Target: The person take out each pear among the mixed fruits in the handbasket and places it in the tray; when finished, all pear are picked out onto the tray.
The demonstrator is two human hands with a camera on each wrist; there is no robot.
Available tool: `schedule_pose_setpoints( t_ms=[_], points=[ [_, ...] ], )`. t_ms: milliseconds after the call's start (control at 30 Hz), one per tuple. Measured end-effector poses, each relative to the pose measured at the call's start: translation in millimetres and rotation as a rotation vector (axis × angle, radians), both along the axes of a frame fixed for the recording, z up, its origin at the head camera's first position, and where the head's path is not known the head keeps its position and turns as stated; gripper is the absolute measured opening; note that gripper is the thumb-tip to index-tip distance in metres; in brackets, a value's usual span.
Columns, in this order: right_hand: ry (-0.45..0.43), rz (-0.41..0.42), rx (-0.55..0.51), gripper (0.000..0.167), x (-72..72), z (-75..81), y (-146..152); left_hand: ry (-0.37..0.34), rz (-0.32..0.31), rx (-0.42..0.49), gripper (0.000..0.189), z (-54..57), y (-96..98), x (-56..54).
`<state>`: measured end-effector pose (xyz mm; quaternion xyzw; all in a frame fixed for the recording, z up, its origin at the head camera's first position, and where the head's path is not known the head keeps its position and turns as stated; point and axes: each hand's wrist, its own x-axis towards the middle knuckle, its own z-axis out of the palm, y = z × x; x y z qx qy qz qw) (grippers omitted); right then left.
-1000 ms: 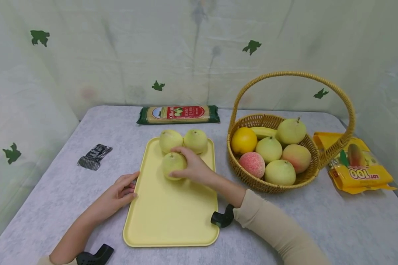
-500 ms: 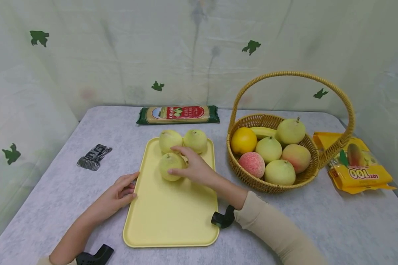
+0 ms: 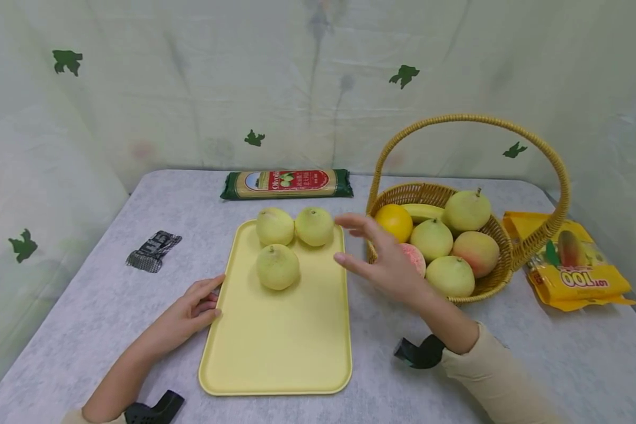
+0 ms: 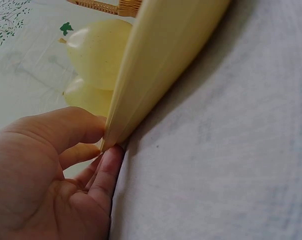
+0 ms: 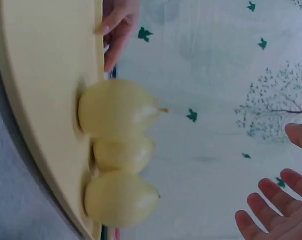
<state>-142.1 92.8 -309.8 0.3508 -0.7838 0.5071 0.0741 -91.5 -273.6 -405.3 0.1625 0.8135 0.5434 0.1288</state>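
A pale yellow rectangular tray [image 3: 275, 353] lies on the table and bears three yellow-green pears. Two pears, a left one [image 3: 275, 226] and a right one [image 3: 314, 227], sit side by side at its far end; a third pear [image 3: 278, 267] is just in front of them. At the tray's left edge my left hand [image 3: 182, 315] holds the rim, with fingertips on it in the left wrist view. My right hand [image 3: 389, 265], fingers spread and holding nothing, hovers between the tray and a wicker basket [image 3: 493, 288], hiding part of the basket's near left side.
In the tall-handled basket are more pears [image 3: 450, 277], an orange [image 3: 394, 222], a banana [image 3: 423, 212] and peach-like fruit [image 3: 476, 253]. A yellow snack bag [image 3: 580, 271] lies right of it. A pasta packet [image 3: 287, 184] lies behind the tray, a black packet [image 3: 153, 251] to its left.
My right hand has let go of the front pear, which now stands by itself on the tray, and has moved right toward the basket. My left hand stays at the tray's rim.
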Motion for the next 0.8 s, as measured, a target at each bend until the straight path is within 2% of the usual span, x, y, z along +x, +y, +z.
schedule_pose_setpoints(
  t_ms=[167,300,367,667,800],
  points=[
    [0.143,-0.145,-0.061,0.055,3.3,8.3,41.9,0.008,0.000,-0.002,0.063,1.2,1.0,0.0],
    [0.185,-0.223,-0.145,0.059,0.5,10.4,67.5,0.008,0.006,-0.010,0.063,1.3,1.0,0.1],
    [0.202,-0.283,-0.151,0.061,-2.7,9.2,78.7,0.003,0.009,-0.015,0.063,0.9,0.7,0.1],
    [0.203,-0.560,-0.176,0.060,-20.4,-0.3,114.1,-0.015,0.011,-0.021,0.064,0.7,0.6,0.7],
    [0.176,-0.633,-0.171,0.061,-27.6,-5.9,125.8,-0.005,0.008,-0.018,0.064,1.0,0.6,0.6]
  ],
)
